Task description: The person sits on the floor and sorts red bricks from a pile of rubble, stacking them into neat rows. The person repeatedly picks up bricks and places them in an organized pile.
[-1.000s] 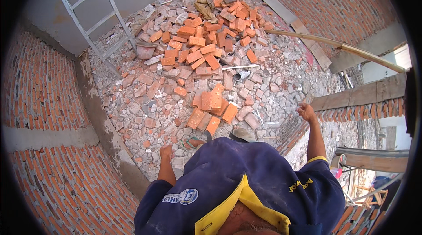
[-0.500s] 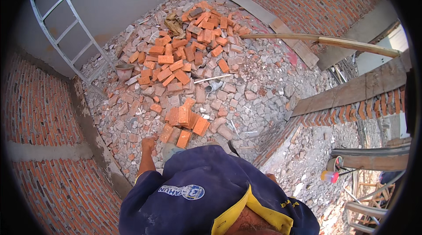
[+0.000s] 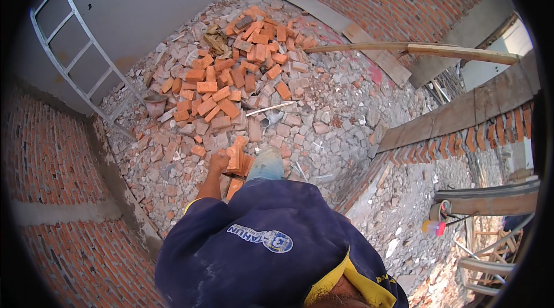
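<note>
The left hand (image 3: 218, 162) has its fingers curled shut beside a small stack of orange bricks (image 3: 236, 161) on the rubble floor (image 3: 323, 135); whether it grips one cannot be told. The right hand is hidden. A larger brick pile (image 3: 242, 71) lies beyond, a ladder (image 3: 75, 60) leaning left.

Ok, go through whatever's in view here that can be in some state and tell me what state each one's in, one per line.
Left hand: closed, touching a small stack of bricks.
Small stack of bricks: leaning, beside the boot.
Right hand: out of view.
Boot: planted on the rubble.
Brick pile: loose, jumbled heap.
Ladder: leaning against the grey wall.
Small bucket: upright at the ladder's foot.
Wooden pole: lying across the low wall.
</note>
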Available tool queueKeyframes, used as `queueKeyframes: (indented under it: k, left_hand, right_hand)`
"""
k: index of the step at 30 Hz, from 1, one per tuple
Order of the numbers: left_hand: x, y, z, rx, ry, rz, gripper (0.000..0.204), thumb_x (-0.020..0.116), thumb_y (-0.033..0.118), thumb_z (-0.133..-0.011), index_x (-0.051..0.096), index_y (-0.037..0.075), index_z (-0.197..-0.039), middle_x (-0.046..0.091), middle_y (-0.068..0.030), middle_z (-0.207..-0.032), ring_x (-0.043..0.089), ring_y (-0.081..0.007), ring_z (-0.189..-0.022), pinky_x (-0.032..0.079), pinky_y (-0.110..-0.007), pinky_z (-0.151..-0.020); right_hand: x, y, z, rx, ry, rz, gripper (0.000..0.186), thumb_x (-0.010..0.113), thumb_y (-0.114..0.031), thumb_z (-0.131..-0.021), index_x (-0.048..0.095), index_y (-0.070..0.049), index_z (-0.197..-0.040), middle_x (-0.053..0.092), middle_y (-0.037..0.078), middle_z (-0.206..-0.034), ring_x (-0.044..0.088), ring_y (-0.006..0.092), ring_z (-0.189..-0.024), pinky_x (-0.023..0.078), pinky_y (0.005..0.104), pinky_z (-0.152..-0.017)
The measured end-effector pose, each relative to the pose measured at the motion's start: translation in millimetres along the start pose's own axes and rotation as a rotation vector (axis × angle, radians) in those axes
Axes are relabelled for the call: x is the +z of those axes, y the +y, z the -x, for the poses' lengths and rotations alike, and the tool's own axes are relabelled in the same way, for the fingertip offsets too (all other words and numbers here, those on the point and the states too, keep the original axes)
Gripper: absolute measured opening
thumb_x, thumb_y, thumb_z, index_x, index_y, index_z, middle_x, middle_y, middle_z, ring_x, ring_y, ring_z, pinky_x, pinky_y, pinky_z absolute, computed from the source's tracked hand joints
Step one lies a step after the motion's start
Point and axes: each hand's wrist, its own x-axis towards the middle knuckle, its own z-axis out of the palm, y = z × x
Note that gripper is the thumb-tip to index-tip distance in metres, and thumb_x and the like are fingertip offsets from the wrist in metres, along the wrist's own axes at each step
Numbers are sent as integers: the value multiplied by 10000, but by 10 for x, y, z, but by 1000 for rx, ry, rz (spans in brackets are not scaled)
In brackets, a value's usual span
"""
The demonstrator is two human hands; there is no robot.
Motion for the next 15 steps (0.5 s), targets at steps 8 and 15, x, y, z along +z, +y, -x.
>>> queueKeyframes:
  k: [8, 15]
  left_hand:
    - [553, -250, -884, -68, 113, -315, 391, 732, 185, -787, 647, -65, -1075, 689, -177, -928, 679, -227, -698, 519, -396, -518]
    - [940, -117, -1498, -217, 147, -25, 415, 710, 209, -783, 649, -73, -1081, 695, -206, -988, 704, -254, -812, 547, -392, -650]
  right_hand:
    - [-452, -419, -296, 305, -117, -198, 165, 600, -121, -837, 653, -28, -963, 675, 80, -776, 662, 170, -683, 517, 336, -554]
    - [-1443, -2315, -2050, 323, -26, -256, 323, 625, -162, -878, 617, -27, -1172, 683, 61, -930, 655, 173, -700, 536, 329, -588]
